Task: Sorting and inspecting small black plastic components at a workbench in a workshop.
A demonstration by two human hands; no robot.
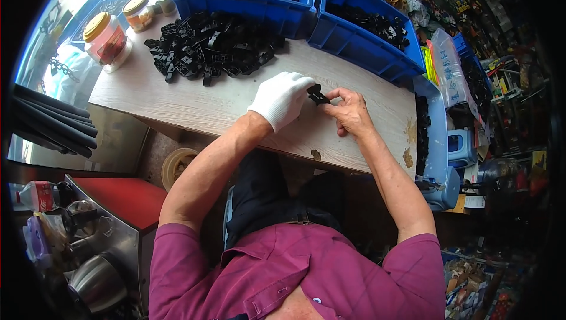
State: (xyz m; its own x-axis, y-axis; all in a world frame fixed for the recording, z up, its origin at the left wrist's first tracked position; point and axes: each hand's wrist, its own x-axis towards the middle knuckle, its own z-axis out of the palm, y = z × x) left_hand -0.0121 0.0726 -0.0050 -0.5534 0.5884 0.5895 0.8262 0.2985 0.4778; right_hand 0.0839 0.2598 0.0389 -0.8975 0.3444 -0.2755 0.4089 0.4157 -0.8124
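Observation:
Over the middle of the pale wooden table (194,104), a small black plastic part (318,96) is held between both hands. My left hand (282,99), in a white glove, pinches its left end with closed fingers. Bare, my right hand (351,112) grips the other end between thumb and index finger. The exact shape of the part is partly covered by the fingers. Farther back on the table lies a loose pile of similar black plastic parts (209,48), to the left of my hands.
Two blue bins (247,4) (365,40) with black parts stand along the back. Lidded jars (107,40) are at the far left. At the right edge hangs a light blue tray (437,143) with black pieces. A red-topped cabinet (127,202) stands lower left.

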